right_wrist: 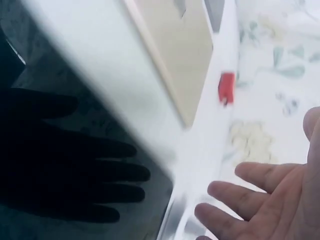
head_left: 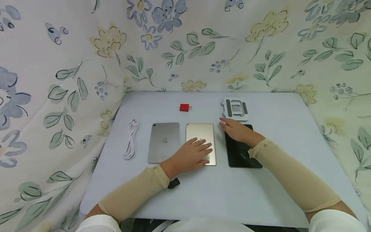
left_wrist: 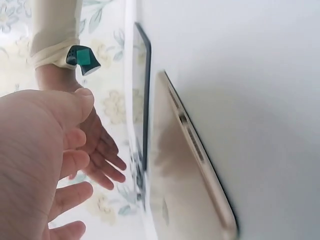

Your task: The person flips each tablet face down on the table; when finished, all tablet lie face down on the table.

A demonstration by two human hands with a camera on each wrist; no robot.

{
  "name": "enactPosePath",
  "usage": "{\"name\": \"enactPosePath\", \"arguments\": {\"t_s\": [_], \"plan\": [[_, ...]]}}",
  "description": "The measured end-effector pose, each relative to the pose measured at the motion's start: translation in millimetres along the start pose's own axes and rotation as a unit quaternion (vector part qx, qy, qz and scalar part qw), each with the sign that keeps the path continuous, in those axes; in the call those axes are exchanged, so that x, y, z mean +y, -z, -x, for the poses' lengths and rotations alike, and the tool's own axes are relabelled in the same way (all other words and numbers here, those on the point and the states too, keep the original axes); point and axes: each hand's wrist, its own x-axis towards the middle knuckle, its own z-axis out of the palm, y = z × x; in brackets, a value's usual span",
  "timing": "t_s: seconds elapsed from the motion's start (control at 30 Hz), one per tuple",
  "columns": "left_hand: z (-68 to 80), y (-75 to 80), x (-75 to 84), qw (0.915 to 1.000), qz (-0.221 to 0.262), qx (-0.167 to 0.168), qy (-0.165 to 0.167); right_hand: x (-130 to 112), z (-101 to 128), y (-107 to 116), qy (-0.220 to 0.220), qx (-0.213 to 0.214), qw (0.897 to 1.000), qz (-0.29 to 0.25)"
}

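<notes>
Three tablets lie side by side on the pale table (head_left: 203, 199): a grey one (head_left: 164, 141), a gold one (head_left: 200, 130) and a black one (head_left: 242, 158). My left hand (head_left: 200, 149) is spread flat over the lower half of the gold tablet (left_wrist: 185, 190). In the left wrist view its fingers (left_wrist: 65, 165) are straight and a little off the tablet's back. My right hand (head_left: 230, 126) reaches over the black tablet's far left corner with its fingers (right_wrist: 235, 192) extended, holding nothing. The hand's dark reflection shows in the black tablet's screen (right_wrist: 75, 125).
A coiled white cable (head_left: 130, 140) lies left of the grey tablet. A red charger plug (head_left: 184, 107) sits behind the tablets, and a folded grey stand (head_left: 235, 109) lies just beyond my right hand. Flowered cloth (head_left: 72, 80) walls in the table's back and sides.
</notes>
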Motion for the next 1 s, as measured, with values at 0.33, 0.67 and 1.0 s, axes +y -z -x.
{"name": "enactPosePath", "arguments": {"t_s": [0.33,0.67,1.0], "plan": [[-47.5,-14.3,33.7,0.9963,0.013,-0.084,-0.001,54.6,19.6,5.9,-0.029,0.037,0.999,-0.008],[-95.8,-27.6,73.1,0.9927,-0.004,-0.105,0.06,87.7,34.6,11.1,-0.064,0.067,0.995,-0.027],[-119.9,-38.9,108.3,0.9562,-0.007,-0.204,0.21,101.4,40.5,14.0,-0.083,0.106,0.991,-0.004]]}}
